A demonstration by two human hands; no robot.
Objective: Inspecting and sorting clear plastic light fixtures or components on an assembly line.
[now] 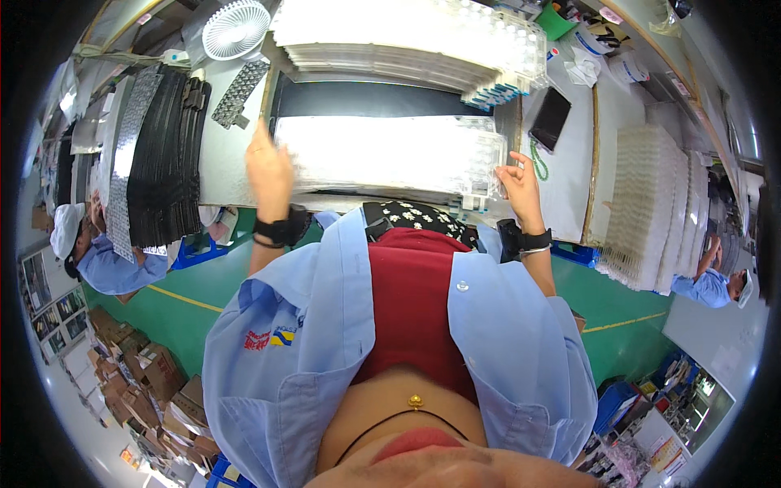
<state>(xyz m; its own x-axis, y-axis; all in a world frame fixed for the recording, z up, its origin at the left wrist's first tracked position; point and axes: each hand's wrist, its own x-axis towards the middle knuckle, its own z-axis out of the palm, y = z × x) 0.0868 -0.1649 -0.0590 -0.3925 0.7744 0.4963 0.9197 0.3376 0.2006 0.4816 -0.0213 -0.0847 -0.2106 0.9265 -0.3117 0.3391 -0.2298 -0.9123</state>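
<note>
- The clear tray (390, 154) is seen lying lengthwise before the person, behind the waist and in front of the tall stack of clear trays (407, 49); much of its face is washed out by glare, so whether one layer or several is there cannot be told.
- The left hand (271, 167) is placed at the tray's left end, fingers pointed away and blurred; whether they are closed on it cannot be told.
- The right hand (521, 183) is set at the right edge, thumb and fingers partly curled there; a firm pinch cannot be confirmed.
- For good handling, both ends should be supported evenly and the tray kept level; squeezing is best avoided, since thin plastic would probably flex.
- Rearward movement is limited by the tall stack, whose blue-tipped parts (495, 96) could be caught.
- On the right, a dark phone (551, 119) and a green cord (539, 160) are left near the hand; knocking them should be avoided.
- On the left, a perforated grey piece (241, 93) and a white fan (236, 30) are placed; black trays (167, 154) are stacked beyond.
</note>
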